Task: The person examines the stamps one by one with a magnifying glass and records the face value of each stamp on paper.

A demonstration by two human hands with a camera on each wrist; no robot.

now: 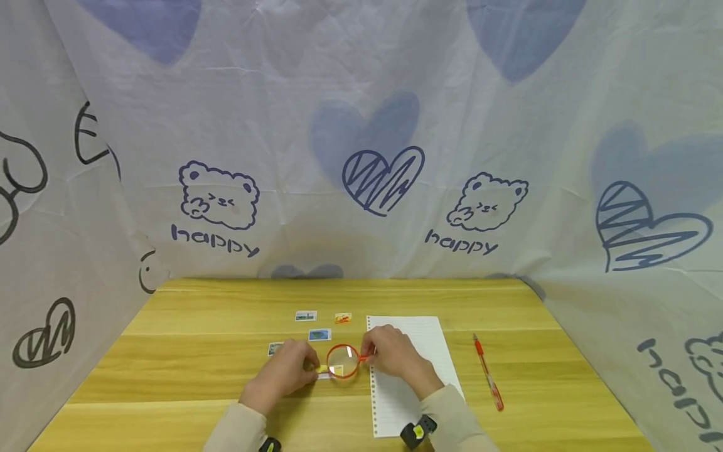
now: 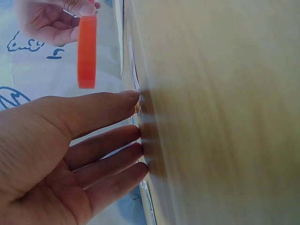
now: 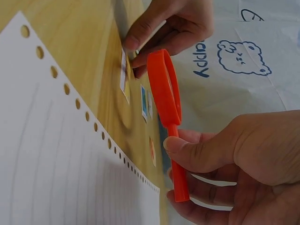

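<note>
My right hand [image 1: 390,351] holds a red magnifying glass [image 3: 159,91] by its handle, thumb on one side and fingers on the other. Its lens hangs raised over a small postage stamp [image 1: 323,376], part of which shows through the glass. At that stamp's left end, my left hand [image 1: 288,370] pinches the edge between thumb and fingers. The fingertips [image 2: 136,152] of this hand rest against the tabletop. Beyond it lie more stamps: a blue one [image 1: 319,334], a yellow and red one [image 1: 342,318], a grey one [image 1: 305,316] and another [image 1: 274,348] partly behind the left hand.
A lined, hole-punched sheet of paper [image 1: 418,402] lies under my right forearm. To its right is a red pen [image 1: 488,373]. The wooden table [image 1: 169,376] ends at a printed cloth [image 1: 282,220] hanging at the back and sides.
</note>
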